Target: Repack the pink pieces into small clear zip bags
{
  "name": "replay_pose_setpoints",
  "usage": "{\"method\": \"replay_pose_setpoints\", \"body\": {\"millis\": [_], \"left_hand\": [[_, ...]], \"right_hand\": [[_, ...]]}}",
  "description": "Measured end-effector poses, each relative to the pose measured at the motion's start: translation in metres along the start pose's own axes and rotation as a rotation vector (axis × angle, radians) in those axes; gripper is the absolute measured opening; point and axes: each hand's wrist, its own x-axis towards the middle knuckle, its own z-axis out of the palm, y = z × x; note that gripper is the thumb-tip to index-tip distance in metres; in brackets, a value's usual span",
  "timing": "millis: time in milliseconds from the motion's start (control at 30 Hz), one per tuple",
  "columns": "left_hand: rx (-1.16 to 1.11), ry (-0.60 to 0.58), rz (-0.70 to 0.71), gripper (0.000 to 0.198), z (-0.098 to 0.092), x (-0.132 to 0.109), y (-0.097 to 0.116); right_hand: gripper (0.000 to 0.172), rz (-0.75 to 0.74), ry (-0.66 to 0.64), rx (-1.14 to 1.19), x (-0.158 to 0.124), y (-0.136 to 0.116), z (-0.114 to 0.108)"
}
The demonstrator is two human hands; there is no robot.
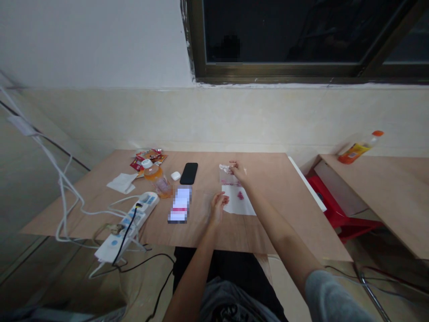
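A clear plastic bag [226, 176] lies on the table, with a line of small pink bits across its lower part. At its top right corner, the fingers of my right hand [238, 172] are closed on the bag's edge. Below the bag is a white sheet [236, 207], which bears a small cluster of pink pieces [240, 195], too small to name. My left hand [219, 205] is by the sheet's left edge, fingers a little bent and apart, holding nothing that I can see. My right forearm covers the sheet's right side.
Left on the wooden table [201, 232] are a lit phone [180, 203], a black phone [189, 173], a white case [175, 175], an orange drink bottle [158, 181], tissue [122, 183], snack wrappers [149, 157] and a corded power strip [127, 228]. A red stool [330, 208] stands right.
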Motion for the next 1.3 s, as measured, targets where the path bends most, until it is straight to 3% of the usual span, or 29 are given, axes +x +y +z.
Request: {"method": "replay_pose_setpoints", "body": {"millis": [300,467,567,667,833,933,1100,1200,1300], "left_hand": [[0.034,0.003,-0.001,0.031,0.001,-0.001,0.002],[0.04,0.001,0.004,0.031,0.001,-0.002,0.003],[0.041,-0.005,-0.002,0.032,0.001,-0.002,0.002],[0.047,-0.004,-0.006,0.032,0.001,-0.002,0.002],[0.118,-0.029,0.039,0.029,0.003,-0.004,0.001],[0.238,-0.071,0.073,0.027,0.005,-0.007,-0.001],[0.314,-0.131,0.084,0.028,0.01,-0.009,-0.001],[0.223,-0.156,-0.003,0.035,0.015,-0.006,0.009],[0.089,-0.11,-0.063,0.038,0.018,-0.004,0.024]], "right_hand": [[0.028,-0.037,0.028,-0.132,0.022,0.008,0.004],[0.038,-0.123,0.122,-0.259,0.016,0.003,-0.008],[0.038,-0.197,0.194,-0.326,-0.005,0.004,-0.02],[0.03,-0.236,0.234,-0.262,-0.044,0.011,-0.037],[0.023,-0.189,0.372,-0.219,-0.128,0.029,-0.064],[0.024,-0.155,0.426,-0.229,-0.162,0.037,-0.07],[0.025,-0.166,0.438,-0.275,-0.174,0.04,-0.069],[0.025,-0.166,0.415,-0.293,-0.172,0.037,-0.068],[0.027,-0.155,0.409,-0.307,-0.174,0.033,-0.068]]}}
